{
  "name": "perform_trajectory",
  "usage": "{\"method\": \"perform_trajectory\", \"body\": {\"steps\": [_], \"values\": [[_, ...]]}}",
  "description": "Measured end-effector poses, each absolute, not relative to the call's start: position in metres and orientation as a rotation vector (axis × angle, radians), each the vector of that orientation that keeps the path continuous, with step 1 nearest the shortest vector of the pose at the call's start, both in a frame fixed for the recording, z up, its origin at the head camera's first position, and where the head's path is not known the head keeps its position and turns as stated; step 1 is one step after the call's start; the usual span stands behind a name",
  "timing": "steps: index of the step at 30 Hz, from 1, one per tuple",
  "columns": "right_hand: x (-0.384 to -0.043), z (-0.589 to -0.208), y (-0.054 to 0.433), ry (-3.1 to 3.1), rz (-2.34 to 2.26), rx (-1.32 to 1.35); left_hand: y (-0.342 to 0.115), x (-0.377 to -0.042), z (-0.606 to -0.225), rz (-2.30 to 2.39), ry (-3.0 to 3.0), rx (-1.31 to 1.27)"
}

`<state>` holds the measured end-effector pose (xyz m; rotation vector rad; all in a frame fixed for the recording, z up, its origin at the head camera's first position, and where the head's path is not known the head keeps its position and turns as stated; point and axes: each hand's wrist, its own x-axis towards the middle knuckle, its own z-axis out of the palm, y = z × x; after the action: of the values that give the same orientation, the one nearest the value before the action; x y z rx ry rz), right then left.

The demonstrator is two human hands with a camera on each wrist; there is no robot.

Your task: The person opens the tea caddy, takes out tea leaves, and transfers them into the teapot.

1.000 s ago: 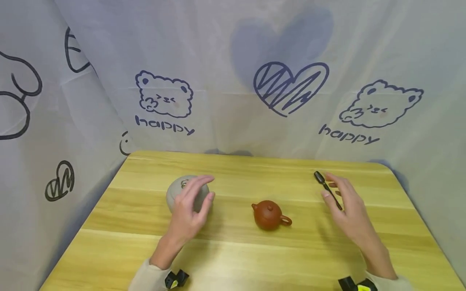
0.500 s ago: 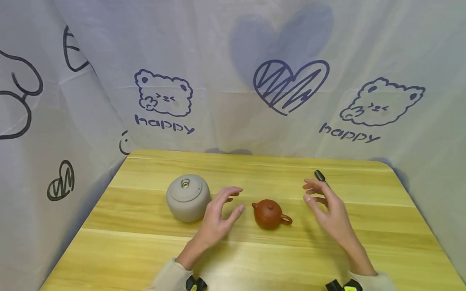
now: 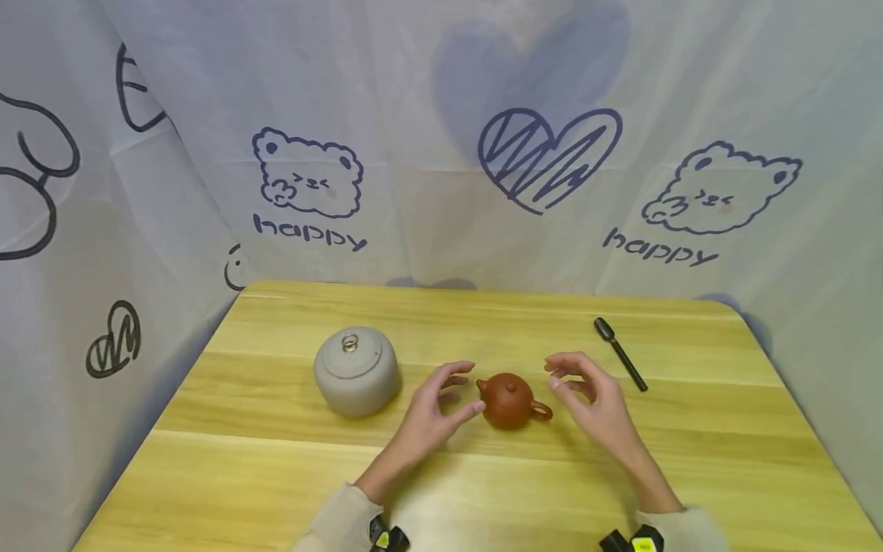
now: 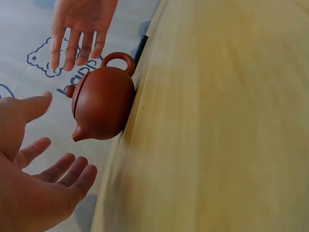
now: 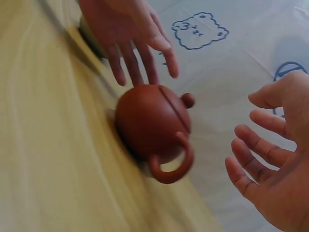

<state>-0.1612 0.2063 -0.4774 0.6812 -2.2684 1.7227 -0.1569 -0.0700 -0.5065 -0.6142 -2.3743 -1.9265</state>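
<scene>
A small reddish-brown clay teapot (image 3: 507,402) stands upright on the wooden table, its spout to the left and its handle to the right. My left hand (image 3: 434,414) is on the spout side, fingers loosely bent, with the thumb tip close by the spout. On the handle side my right hand (image 3: 595,402) hovers with relaxed fingers. Both wrist views show the teapot (image 4: 104,101) between the two hands, with a gap before the palm of the left hand (image 4: 43,183) and the right hand (image 5: 275,159). Neither hand holds anything.
A grey lidded jar (image 3: 356,376) with a ring on its lid stands left of the teapot. A slim black tool with a thicker end (image 3: 621,353) lies at the right. Behind the table (image 3: 483,498) hangs a white cloth (image 3: 428,92) with drawings.
My left hand has moved right, from in front of the grey jar to the teapot's spout. My right hand has moved left, away from the black tool towards the handle. The teapot stays put.
</scene>
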Motion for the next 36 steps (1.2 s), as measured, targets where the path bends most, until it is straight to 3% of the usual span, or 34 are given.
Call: {"method": "perform_trajectory", "body": {"steps": [20, 36], "values": [[-0.16, -0.512, 0.183, -2.304, 1.914, 0.496, -0.052, -0.17, -0.521, -2.267, -2.364, -0.618], [-0.162, -0.515, 0.168, -2.32, 1.924, 0.487, -0.053, -0.166, -0.522, -2.237, -2.4, -0.523]]}}
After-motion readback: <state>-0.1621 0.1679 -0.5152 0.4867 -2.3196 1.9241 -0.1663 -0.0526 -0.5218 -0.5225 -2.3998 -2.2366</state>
